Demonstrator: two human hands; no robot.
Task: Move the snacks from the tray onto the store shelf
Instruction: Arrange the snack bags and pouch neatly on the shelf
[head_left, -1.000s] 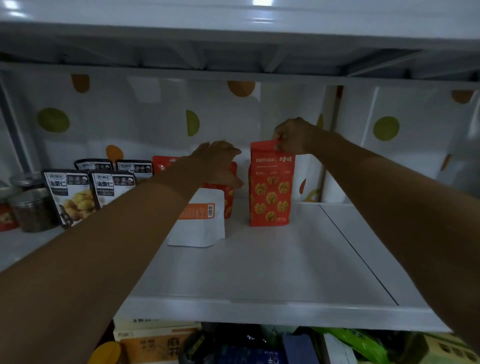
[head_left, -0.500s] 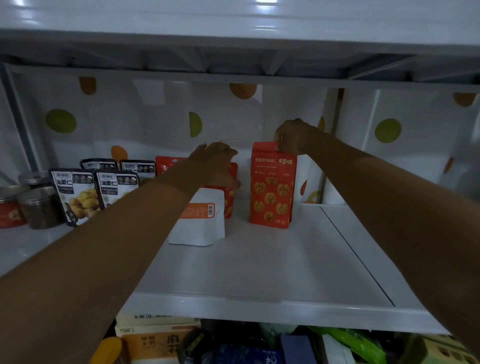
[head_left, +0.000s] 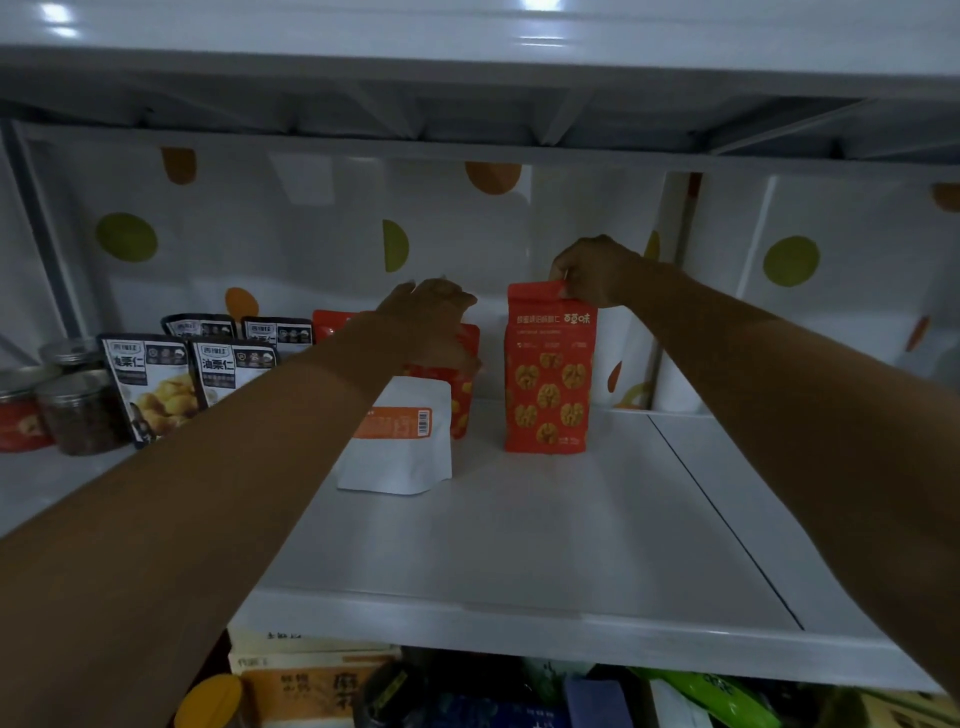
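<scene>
Little has changed over the last second: the shelf (head_left: 519, 545) looks the same, and both arms stay stretched in over it, with only the view drifting a touch. The right hand (head_left: 592, 270) still pinches the top edge of the walnut bag (head_left: 548, 384), which stands upright on the shelf at 12 o'clock just as it did before. That bag is probably placed, with only the letting go left. The left hand (head_left: 431, 322) has not moved either. It lies over the top of a second red bag (head_left: 462, 395) at 11 o'clock, and I cannot tell whether its fingers close on the bag or merely steady it. The tray is out of view, so I cannot say how many snacks remain to be moved. By count there are four black bags (head_left: 150, 384) at 9 o'clock, in two rows of two. There seem to be three red bags, the third (head_left: 330, 325) peeping out behind the left forearm. One white pouch (head_left: 400, 447) stands just in front of the second red bag. Three jars (head_left: 78, 410) stand at the far 9 o'clock edge.
</scene>
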